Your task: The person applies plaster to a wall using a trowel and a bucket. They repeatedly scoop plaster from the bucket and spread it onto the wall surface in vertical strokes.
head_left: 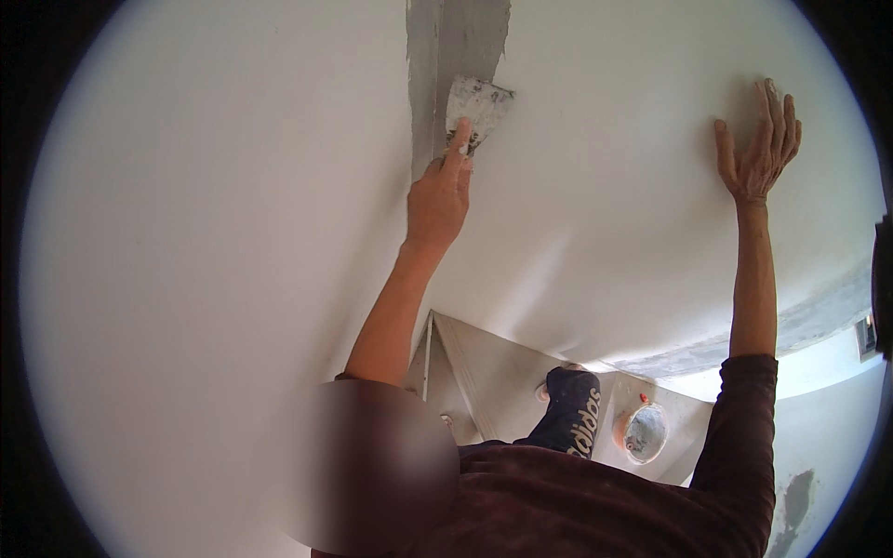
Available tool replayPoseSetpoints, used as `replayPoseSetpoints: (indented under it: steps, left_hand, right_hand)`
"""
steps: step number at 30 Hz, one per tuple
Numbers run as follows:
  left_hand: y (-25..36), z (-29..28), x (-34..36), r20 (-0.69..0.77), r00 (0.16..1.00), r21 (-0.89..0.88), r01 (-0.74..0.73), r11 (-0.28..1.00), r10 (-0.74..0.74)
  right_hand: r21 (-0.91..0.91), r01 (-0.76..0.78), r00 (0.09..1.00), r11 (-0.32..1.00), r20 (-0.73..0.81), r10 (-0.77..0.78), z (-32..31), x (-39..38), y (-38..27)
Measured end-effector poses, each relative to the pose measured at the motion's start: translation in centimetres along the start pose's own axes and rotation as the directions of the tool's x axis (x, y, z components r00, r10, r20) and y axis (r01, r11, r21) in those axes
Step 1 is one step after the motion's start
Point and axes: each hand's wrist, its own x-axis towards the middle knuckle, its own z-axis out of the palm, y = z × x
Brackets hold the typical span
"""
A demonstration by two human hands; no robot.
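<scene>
My left hand (442, 200) grips a putty knife (479, 107), its index finger laid along the smeared blade. The blade rests at the lower right edge of a rough grey strip (423, 65) that runs up along the inside corner of two white walls. Its handle is mostly hidden in the fist. Off to the right, my right hand (763, 153) is spread with fingers apart against the white wall (595, 167), holding nothing. Dark maroon sleeves end near both elbows.
Down on the floor, a round bucket (645, 433) holds whitish-grey material, with a small red item (644, 398) at its rim. Beside it is my dark trouser leg (572, 409). Grey patches (791, 507) mark a surface at lower right, and a small window-like opening (865, 337) lies above.
</scene>
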Motion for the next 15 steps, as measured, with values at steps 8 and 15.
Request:
replayPoseSetpoints:
  steps: [8,15]
  left_hand:
    - [-5.7,3.1,-11.2,0.381,0.907,0.05,0.175,0.983,-0.181]
    - [6.2,-8.8,1.8,0.156,0.988,-0.026,-0.008,1.0,0.012]
  right_hand:
    - [0.016,0.013,1.0,1.0,0.019,-0.013,0.0,0.4,-1.3]
    - [-0.009,-0.072,0.997,0.997,0.02,0.072,-1.5,0.1,-0.5]
